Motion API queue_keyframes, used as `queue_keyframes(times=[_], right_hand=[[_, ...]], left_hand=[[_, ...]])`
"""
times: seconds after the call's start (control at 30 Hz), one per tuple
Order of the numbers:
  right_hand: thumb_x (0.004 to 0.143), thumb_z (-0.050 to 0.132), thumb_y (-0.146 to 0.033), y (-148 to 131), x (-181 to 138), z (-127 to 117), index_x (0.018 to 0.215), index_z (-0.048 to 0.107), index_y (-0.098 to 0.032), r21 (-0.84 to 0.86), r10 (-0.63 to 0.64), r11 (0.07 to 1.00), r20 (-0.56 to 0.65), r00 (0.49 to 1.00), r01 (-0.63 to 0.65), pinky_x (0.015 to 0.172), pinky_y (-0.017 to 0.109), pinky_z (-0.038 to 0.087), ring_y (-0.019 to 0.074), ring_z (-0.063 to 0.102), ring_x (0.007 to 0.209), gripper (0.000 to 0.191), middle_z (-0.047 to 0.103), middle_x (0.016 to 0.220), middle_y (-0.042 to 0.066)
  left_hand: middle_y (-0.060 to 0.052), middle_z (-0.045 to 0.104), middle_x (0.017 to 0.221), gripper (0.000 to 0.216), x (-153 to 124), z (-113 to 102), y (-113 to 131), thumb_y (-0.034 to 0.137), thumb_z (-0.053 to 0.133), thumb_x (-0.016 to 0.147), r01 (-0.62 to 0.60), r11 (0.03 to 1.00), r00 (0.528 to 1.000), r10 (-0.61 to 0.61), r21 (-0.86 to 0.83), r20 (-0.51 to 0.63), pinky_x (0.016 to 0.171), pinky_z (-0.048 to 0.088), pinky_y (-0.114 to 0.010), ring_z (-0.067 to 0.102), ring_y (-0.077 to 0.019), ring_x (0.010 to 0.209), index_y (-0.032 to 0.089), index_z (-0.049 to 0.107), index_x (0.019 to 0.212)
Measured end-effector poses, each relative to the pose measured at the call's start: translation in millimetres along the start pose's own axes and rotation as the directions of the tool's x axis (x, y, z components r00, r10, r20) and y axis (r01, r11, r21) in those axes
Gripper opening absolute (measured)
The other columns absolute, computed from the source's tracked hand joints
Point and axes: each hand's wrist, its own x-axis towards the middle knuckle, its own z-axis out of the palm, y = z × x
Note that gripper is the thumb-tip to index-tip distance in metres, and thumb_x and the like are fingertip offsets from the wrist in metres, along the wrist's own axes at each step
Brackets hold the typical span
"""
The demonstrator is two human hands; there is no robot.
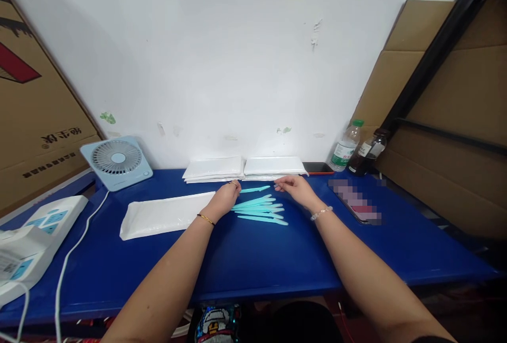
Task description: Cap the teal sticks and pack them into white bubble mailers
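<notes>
Between the thumb and fingers of my left hand point(227, 198) is the handle end of a turquoise eyebrow razor point(255, 189), its blade end pointing right. My right hand point(295, 190) is closed in a pinch just right of that razor's tip, apart from it. A small clear cap point(276, 186) appears to be at its fingertips, though it is hard to see. Below both hands, several more turquoise razors point(259, 208) lie fanned out on the blue table, with clear tips facing right. Left of my left hand lies a white padded mailer point(158, 215), its right end partly covered by the hand.
Two stacks of white mailers point(214, 168) stand against the wall. A dark phone point(317, 168), a green-capped bottle point(345, 148) and a dark bottle point(366, 153) are at back right; another phone point(354, 203) lies nearer. A fan point(118, 161) and power strip point(51, 227) with cables occupy the left.
</notes>
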Motion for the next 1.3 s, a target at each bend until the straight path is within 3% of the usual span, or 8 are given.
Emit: queue_keyframes(times=[0.17,0.8,0.97,1.13,1.23,1.3], right_hand=[[0.073,0.067,-0.034,-2,-1,5,0.09,0.061,-0.014,0.153,-0.036,0.988,0.008,0.999,0.035,0.066,0.027,0.05,0.0159,0.067,0.073,0.026,0.07,0.082,0.007],[0.07,0.071,-0.038,-9,-7,15,0.088,0.062,-0.016,0.22,-0.084,0.973,0.073,0.994,0.066,0.07,0.029,0.049,0.0131,0.063,0.067,0.03,0.066,0.079,0.003],[0.073,0.067,-0.038,-7,-8,15,0.088,0.064,-0.015,0.046,-0.078,0.996,0.125,0.989,0.073,0.065,0.027,0.048,0.0132,0.06,0.063,0.027,0.066,0.073,0.003],[0.077,0.061,-0.039,-9,-12,15,0.089,0.069,-0.019,-0.355,-0.166,0.911,0.151,0.974,0.211,0.076,0.033,0.047,0.0201,0.061,0.083,0.024,0.069,0.089,0.007],[0.068,0.07,-0.049,-19,-21,20,0.117,0.061,-0.021,-0.492,-0.233,0.792,0.303,0.924,0.361,0.093,0.041,0.04,0.0282,0.049,0.114,0.057,0.058,0.122,0.01],[0.063,0.073,-0.052,-28,-27,26,0.13,0.05,-0.022,-0.548,-0.204,0.723,0.413,0.888,0.421,0.096,0.044,0.036,0.0306,0.043,0.119,0.076,0.05,0.13,0.011]], left_hand=[[-0.002,0.057,0.07,0.015,1,2,-1,0.019,0.034,0.088,-0.021,1.0,1.0,0.021,-0.008,-0.016,0.062,0.036,-0.027,0.053,-0.0172,0.065,0.021,0.046,0.078],[-0.002,0.061,0.076,0.017,0,4,2,0.022,0.034,0.089,-0.061,0.995,0.998,0.061,-0.076,0.0,0.067,0.04,-0.026,0.057,-0.0161,0.072,0.02,0.048,0.081],[-0.003,0.064,0.08,0.021,-3,0,14,0.025,0.035,0.09,-0.055,0.998,0.998,0.055,0.021,0.005,0.069,0.041,-0.027,0.058,-0.017,0.075,0.02,0.055,0.086],[-0.006,0.063,0.106,0.024,-7,-1,20,0.036,0.046,0.087,-0.067,0.986,0.997,0.061,0.151,0.044,0.083,0.04,-0.033,0.056,-0.0228,0.099,0.022,0.061,0.101],[-0.009,0.055,0.121,0.054,-11,0,20,0.054,0.059,0.076,-0.124,0.983,0.987,0.108,0.138,0.118,0.089,0.039,-0.038,0.051,-0.0282,0.109,0.023,0.055,0.12],[-0.011,0.054,0.121,0.066,-13,0,20,0.057,0.067,0.067,-0.151,0.977,0.978,0.125,0.148,0.169,0.089,0.039,-0.039,0.049,-0.0303,0.111,0.023,0.054,0.121]])
